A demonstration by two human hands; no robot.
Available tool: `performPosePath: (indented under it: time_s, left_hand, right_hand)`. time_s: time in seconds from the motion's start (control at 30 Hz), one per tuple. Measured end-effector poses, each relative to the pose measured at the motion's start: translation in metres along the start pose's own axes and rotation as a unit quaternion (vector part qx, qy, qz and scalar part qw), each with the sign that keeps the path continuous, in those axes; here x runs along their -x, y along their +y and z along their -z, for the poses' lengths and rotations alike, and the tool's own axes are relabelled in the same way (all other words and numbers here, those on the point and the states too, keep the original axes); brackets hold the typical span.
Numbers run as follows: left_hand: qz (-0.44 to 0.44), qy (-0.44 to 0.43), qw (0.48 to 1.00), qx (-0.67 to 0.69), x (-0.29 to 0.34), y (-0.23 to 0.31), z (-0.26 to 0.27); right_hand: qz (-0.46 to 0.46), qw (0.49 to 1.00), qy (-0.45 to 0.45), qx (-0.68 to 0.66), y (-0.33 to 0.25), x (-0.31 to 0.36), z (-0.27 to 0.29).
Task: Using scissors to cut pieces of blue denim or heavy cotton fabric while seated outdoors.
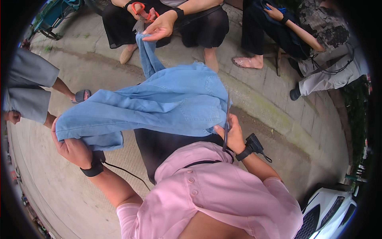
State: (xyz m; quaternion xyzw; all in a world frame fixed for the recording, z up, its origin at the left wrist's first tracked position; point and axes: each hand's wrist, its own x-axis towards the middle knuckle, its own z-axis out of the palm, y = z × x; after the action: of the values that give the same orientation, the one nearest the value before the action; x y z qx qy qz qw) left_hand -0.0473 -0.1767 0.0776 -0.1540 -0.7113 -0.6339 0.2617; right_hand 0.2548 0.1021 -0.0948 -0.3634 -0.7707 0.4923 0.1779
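Observation:
Light-blue denim jeans (159, 107) stretch across the view above my lap, back pockets showing. My left hand (73, 150) is closed on the cloth at the far left end of one leg. At the waist end, my right hand (234, 135) is closed with its thumb pressed on the denim. A long thin dark tool (227, 115), perhaps scissors seen edge-on, runs past that thumb along the waist edge; its grip is hidden. Opposite me, a co-worker's hand (161, 27) pinches the other leg's end, while their other hand holds orange-handled scissors (139, 24) against it.
Another seated person (314, 32) handles dark cloth at the upper right. Someone in grey shorts (30, 87) stands at the left. A low kerb (254, 95) crosses the paving. A white car (330, 213) is at the lower right. A black cable (127, 173) hangs near my left wrist.

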Motion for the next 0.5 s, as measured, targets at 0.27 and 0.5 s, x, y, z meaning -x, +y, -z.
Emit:
performPosePath:
  time_s: [0.27, 0.5]
  left_hand:
    - [0.043, 0.017, 0.999, 0.003, 0.0, -0.006, 0.06]
    - [0.142, -0.335, 0.931, -0.024, 0.047, -0.045, 0.022]
  right_hand:
    - [0.232, 0.959, 0.161, -0.018, -0.14, -0.052, 0.083]
    - [0.413, 0.897, 0.125, 0.091, -0.288, -0.108, 0.182]
